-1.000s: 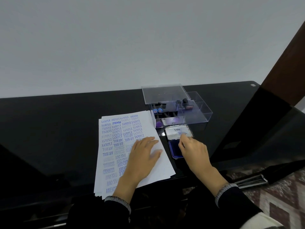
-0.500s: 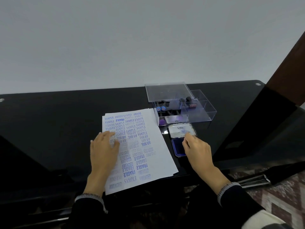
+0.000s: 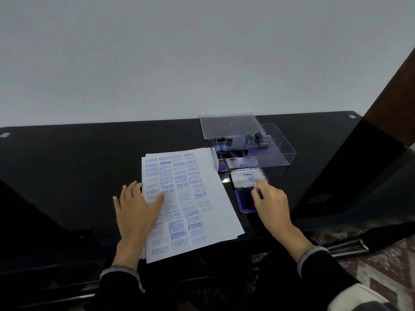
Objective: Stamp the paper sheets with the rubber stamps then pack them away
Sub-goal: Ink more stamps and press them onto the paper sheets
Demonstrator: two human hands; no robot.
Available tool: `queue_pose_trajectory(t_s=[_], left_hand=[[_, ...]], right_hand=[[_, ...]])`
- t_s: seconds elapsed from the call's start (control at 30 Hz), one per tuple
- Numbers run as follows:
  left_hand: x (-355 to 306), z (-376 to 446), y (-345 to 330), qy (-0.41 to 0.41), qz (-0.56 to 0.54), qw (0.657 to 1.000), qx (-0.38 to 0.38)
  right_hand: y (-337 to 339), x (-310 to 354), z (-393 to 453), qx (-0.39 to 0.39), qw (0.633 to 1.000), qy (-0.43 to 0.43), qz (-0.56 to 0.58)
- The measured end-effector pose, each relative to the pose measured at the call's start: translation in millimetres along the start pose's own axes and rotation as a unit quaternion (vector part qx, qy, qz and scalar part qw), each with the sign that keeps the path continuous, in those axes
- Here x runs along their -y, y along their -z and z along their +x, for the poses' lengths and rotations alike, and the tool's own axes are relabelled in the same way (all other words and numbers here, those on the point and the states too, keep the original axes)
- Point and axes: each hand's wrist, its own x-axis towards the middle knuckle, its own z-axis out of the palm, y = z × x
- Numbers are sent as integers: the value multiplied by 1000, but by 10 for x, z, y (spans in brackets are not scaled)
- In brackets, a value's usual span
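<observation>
Left hand (image 3: 137, 209) flat, fingers spread on the left edge of the stamped paper sheets (image 3: 186, 205) on black table (image 3: 67, 171), right hand (image 3: 270, 202) pinching a small dark item over open ink pad (image 3: 246, 191), stamps in clear box (image 3: 249, 147) behind.

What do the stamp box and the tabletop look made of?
The stamp box looks like clear hard plastic, probably acrylic: the stamps inside show through its walls. The tabletop is glossy black, perhaps glass or lacquer; it mirrors nearby things.
</observation>
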Motion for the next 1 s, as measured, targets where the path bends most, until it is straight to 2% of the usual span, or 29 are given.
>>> queue_pose_trajectory(t_s=[0.1,0.37,0.57,0.8,1.0], left_hand=[[0,-7,-2,0,5,1000,1],[3,-18,-2,-4,10,1000,-2],[16,-24,-7,-9,10,1000,0],[15,-25,-8,-9,16,1000,-1],[20,-25,-19,-9,17,1000,0]], right_hand=[[-1,-5,7,2,1000,1,6],[-5,79,-10,10,993,59,-106],[11,25,-13,-8,1000,2,-2],[-6,72,-34,4,995,54,-85],[13,35,-14,-6,1000,18,-16]])
